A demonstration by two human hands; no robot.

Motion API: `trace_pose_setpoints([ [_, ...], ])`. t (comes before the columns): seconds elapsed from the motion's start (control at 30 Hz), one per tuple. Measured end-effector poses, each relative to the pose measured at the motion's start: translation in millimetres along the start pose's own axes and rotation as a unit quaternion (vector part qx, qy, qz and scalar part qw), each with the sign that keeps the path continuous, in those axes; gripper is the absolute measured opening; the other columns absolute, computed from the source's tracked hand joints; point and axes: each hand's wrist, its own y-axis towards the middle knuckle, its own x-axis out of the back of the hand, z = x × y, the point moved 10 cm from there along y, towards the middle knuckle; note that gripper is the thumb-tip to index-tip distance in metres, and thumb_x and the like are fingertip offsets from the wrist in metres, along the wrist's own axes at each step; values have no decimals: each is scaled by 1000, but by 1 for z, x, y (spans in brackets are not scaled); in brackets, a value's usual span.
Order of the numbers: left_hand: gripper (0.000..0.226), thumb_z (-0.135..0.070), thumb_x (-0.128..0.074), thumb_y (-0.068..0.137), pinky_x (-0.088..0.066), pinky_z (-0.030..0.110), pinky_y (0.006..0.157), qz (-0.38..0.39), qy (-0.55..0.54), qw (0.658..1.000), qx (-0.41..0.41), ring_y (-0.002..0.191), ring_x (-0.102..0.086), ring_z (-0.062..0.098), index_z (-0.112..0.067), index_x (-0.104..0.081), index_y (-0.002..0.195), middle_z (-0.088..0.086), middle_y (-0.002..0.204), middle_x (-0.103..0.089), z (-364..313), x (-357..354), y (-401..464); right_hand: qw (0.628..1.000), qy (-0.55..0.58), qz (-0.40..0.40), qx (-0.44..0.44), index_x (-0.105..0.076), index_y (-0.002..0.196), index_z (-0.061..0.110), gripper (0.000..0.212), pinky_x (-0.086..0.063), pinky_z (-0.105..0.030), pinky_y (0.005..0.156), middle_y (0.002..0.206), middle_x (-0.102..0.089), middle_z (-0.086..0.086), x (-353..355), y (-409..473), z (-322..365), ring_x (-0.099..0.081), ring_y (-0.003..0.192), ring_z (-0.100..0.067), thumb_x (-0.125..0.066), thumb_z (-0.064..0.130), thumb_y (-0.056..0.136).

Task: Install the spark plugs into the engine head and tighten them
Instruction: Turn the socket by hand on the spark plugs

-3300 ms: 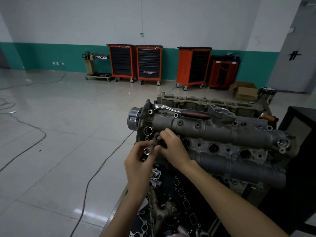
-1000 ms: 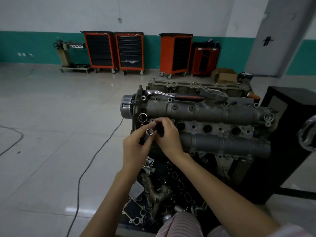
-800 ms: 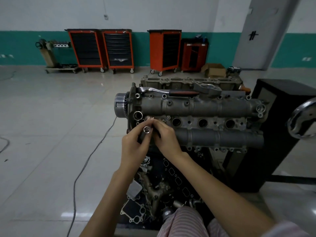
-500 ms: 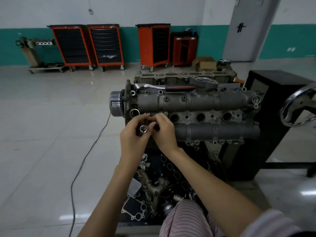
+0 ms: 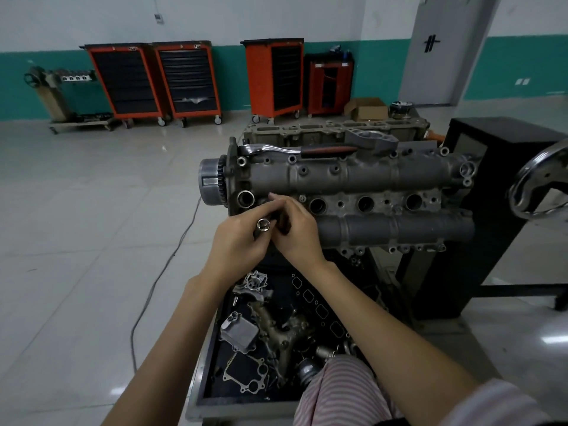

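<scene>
- Head view: the left hand (image 5: pixel 238 241) gripped a short chrome socket tube (image 5: pixel 263 225), its open end facing the camera, while the right hand (image 5: pixel 296 232) pinched a dark part against it, likely a spark plug.
- Seating it squarely before threading would probably matter.
- The grey cast-metal engine head (image 5: pixel 353 186) stood just behind both hands, with three plug wells showing open.

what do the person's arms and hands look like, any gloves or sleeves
Both hands are bare: no gloves, rings or watch show on the left hand or the right hand. Both forearms are bare too. A pale sleeve edge shows on the right upper arm at the lower right corner; its pattern is hard to tell. No sleeve shows on the left arm.
</scene>
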Motion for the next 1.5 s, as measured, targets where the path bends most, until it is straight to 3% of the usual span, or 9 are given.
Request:
trace_pose_setpoints([
  [0.1, 36, -3, -62, 83, -49, 24, 83, -6, -34, 999, -29, 99, -60, 3, -16, -62, 117, -11, 108, -65, -3, 4, 2, 1000, 6, -15, 5, -65, 95, 4, 23, -38, -5, 76, 91, -65, -5, 3, 1, 2, -53, 85, -2, -61, 5, 73],
  [0.3, 38, -32, -75, 71, -41, 20, 52, -117, 59, 990, -47, 71, -44, 10, -1, -54, 81, 8, 86, -48, -10, 21, 5, 999, 17, -36, 0, -63, 83, -1, 13, -40, -8, 68, 83, -61, -5, 7, 3, 0, -54, 75, -7, -64, -4, 71],
  [0.53, 40, -37, -55, 83, -19, 20, 43, -94, 128, 982, -98, 43, -28, 11, -19, -32, 56, -9, 53, -29, -17, 17, 10, 998, 38, -31, -29, -59, 78, 4, 9, -38, -11, 62, 80, -55, -2, 5, 3, -2, -49, 65, -8, -60, 13, 76],
  [0.63, 37, -31, -51, 85, -23, 20, 44, -100, 125, 983, -88, 44, -29, 12, -10, -40, 56, -2, 51, -38, -11, 12, 5, 1000, 13, -5, 0, -61, 89, 5, 20, -40, -10, 65, 88, -55, 0, 2, 3, 8, -49, 68, -9, -55, 20, 78],
  [0.8, 33, -29, -47, 87, -23, 21, 44, -116, 112, 985, -63, 45, -31, 16, -6, -42, 65, 3, 59, -42, -8, 13, -1, 996, -37, 54, 63, -60, 117, 2, 39, -42, -21, 94, 114, -62, -11, -5, 1, 15, -56, 107, -19, -61, -4, 78],
  [1.07, 36, -38, -53, 81, -22, 17, 49, -127, 79, 988, -39, 48, -29, 13, -14, -34, 62, -8, 60, -32, -9, 14, -2, 1000, 23, -6, 4, -64, 89, 2, 13, -39, -8, 67, 86, -55, 2, 3, 4, 1, -50, 71, -1, -62, 0, 76],
  [1.23, 42, -41, -55, 82, -20, 21, 44, -146, 130, 980, -40, 44, -26, 14, -19, -30, 56, -5, 50, -30, -13, 12, -1, 1000, 20, -10, -5, -57, 79, 6, 6, -36, -8, 65, 81, -52, 1, 2, 6, -2, -43, 70, 0, -62, 4, 76],
  [1.37, 36, -31, -50, 84, -20, 21, 44, -155, 131, 978, -43, 44, -25, 12, -17, -33, 56, -8, 53, -29, -12, 12, -2, 1000, 13, 19, 2, -60, 97, 6, 30, -41, -10, 73, 96, -55, 1, -2, 3, 6, -51, 82, 0, -46, 27, 80],
  [1.5, 28, -29, -50, 83, -21, 20, 46, -150, 108, 982, -46, 50, -24, 8, -13, -37, 63, -10, 59, -32, -10, 12, -4, 997, -29, 58, 41, -56, 120, 1, 36, -39, -18, 92, 117, -58, -11, -6, 1, 13, -54, 107, -17, -48, 15, 87],
])
